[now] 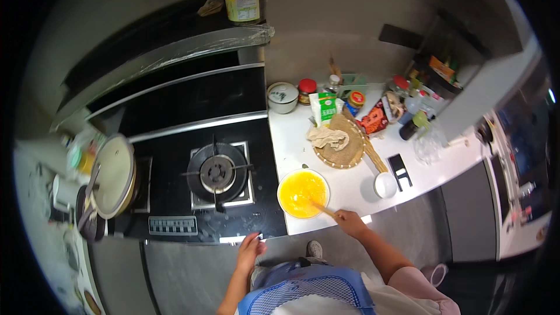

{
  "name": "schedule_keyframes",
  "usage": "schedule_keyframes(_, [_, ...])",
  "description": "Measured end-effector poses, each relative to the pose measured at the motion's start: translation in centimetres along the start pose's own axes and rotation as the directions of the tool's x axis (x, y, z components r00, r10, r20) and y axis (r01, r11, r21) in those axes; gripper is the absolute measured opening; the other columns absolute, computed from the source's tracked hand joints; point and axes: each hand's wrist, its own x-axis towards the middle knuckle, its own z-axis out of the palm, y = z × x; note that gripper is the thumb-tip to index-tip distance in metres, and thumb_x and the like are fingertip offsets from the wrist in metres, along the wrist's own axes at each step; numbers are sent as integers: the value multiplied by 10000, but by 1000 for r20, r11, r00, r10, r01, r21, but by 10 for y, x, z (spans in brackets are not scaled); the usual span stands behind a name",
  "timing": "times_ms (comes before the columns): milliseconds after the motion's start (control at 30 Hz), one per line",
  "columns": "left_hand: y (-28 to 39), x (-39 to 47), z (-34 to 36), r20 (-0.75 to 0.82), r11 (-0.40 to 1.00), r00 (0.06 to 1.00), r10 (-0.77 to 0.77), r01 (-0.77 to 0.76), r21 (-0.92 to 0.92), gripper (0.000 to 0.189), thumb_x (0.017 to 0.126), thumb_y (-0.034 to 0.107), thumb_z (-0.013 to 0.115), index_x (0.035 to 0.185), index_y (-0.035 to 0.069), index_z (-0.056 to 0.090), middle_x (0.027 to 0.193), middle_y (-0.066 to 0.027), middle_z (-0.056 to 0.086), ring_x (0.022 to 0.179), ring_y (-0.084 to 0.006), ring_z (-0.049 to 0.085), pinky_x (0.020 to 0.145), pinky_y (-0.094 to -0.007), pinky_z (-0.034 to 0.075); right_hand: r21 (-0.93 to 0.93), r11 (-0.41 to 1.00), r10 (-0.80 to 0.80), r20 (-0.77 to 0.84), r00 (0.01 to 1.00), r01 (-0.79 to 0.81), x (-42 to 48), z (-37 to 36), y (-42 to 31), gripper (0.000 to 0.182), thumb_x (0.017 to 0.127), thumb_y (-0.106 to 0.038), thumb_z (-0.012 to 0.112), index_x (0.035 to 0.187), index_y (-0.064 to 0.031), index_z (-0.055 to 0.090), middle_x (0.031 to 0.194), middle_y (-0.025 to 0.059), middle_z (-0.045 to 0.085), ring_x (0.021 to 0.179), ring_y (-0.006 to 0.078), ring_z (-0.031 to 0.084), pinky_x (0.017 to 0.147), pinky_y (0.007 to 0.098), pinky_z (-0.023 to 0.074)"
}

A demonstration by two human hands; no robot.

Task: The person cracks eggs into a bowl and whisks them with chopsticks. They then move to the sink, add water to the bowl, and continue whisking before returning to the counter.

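Note:
My right hand (351,224) grips wooden chopsticks (323,208), their tips dipped in a bowl of beaten egg (302,192). The bright yellow liquid has small bubbles, and the bowl's pale rim (328,187) rings it. This bowl rests near the counter's front edge, beside the black gas hob (168,140). At the hob's front edge hangs my left hand (250,251), fingers curled; whether it pinches anything small is unclear. A small white bowl (385,185) sits to the right of the egg.
A woven basket (339,159) carries a crumpled cloth (330,138). Behind it stand a lidded pot (283,97), a green-and-white packet (324,107) and several jars. A gas burner (216,174) lies left of the egg; a large pan (113,177) leans further left. Bottles (410,129) crowd the right.

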Motion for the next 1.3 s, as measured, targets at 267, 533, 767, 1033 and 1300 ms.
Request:
schedule_keyframes(267, [-3,54,131,-11,970,998,-60,61,234,410,929,151,377,1316,97,255,897,-136,620,671,-191,644,578,-290,518,42,976,-218,174,960,214,33,-28,35,197,833,-213,548,893,-39,620,677,141,592,592,239,566,568,354,443])
schedule_keyframes(533, [1,56,162,-112,965,993,30,1,263,336,933,94,321,1268,111,291,896,-147,622,642,-197,647,567,-296,541,-71,983,-145,290,946,172,58,-54,17,243,831,-296,502,925,-119,639,873,141,630,814,316,597,708,403,469])
schedule_keyframes(767, [9,71,151,-79,940,995,65,-34,340,345,920,49,315,1261,101,317,922,-167,608,665,-216,650,581,-303,550,-50,978,-184,262,947,204,70,-53,26,231,830,-289,513,892,-109,642,863,134,636,803,315,603,700,404,471])
schedule_keyframes(1033, [21,76,143,5,916,998,58,-55,397,393,906,39,333,1293,96,293,905,-160,611,653,-207,647,568,-298,546,-54,981,-167,271,948,188,72,-63,26,230,824,-287,515,891,-107,641,826,128,635,755,284,610,672,380,473])
schedule_keyframes(1300, [1,62,153,-133,977,988,74,-45,210,449,911,69,358,1335,138,228,856,-129,624,620,-180,638,537,-260,517,-50,988,-126,251,960,143,60,-70,40,216,813,-276,531,899,-118,649,813,136,632,732,286,605,670,373,472])
